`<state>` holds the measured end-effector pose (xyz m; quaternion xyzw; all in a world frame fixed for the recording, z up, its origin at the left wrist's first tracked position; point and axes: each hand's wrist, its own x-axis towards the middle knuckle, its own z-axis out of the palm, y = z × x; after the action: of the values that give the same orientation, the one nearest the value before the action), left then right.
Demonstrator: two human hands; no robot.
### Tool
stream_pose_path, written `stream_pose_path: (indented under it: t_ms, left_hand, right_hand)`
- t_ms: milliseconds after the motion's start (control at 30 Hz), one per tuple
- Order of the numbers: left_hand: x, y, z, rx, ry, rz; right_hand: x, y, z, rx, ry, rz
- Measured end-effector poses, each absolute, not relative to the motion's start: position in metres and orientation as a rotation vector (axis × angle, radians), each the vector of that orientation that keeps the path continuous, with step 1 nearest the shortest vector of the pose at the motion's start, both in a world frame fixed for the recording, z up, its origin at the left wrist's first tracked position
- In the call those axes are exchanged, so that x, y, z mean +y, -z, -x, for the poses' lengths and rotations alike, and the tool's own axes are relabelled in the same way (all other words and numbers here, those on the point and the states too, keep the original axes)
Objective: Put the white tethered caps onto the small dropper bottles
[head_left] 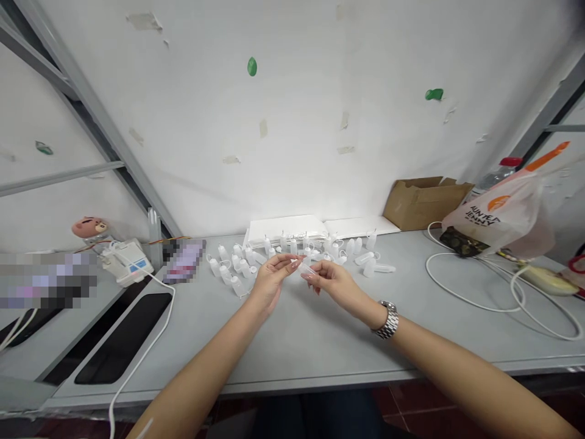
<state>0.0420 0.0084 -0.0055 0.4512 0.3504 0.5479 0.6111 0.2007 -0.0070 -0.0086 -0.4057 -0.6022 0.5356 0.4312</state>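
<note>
Just above the grey table, my right hand has its fingers closed round the body of a small translucent squeeze bottle. My left hand pinches the tip end of that same bottle between thumb and fingers. The bottle lies tilted between the two hands, and the fingers cover part of it. Behind the hands stand several like white squeeze bottles, many with a thin tip and a looped cap strap. A few others, such as one bottle on the right, lie on their sides.
White paper stacks lie along the wall, beside a cardboard box. A plastic bag and a looping white cable are on the right. Left are a black mat, a blurred phone-like thing and a white device.
</note>
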Motion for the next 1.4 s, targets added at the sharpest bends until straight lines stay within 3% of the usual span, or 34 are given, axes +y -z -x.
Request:
stream_pose_path:
  t_ms: [200,333,533,833,1067,1400]
  left_hand:
    - [0.006,-0.002,-0.039,0.816,-1.211,-1.150]
    - [0.007,-0.005,-0.038,0.804,-1.193,-1.226]
    - [0.015,0.002,-0.035,0.894,-1.280,-1.061]
    - [0.012,0.003,-0.033,0.758,-0.896,-0.987]
    - [0.013,0.001,-0.030,0.910,-1.132,-0.956]
    - [0.014,-0.003,-0.027,0.919,-1.260,-0.942]
  right_hand:
    - [-0.005,0.003,-0.207,-1.195,-1.958,0.685]
    - [-0.005,0.007,-0.207,-1.078,-2.145,0.623]
    - [-0.005,0.003,-0.209,-1.219,-1.986,0.601]
    - [-0.008,0.005,-0.207,-1.378,-2.091,0.619]
    - [-0.009,0.010,-0.205,-1.350,-2.129,0.633]
    - [-0.003,0.005,-0.208,-1.230,-1.819,0.732]
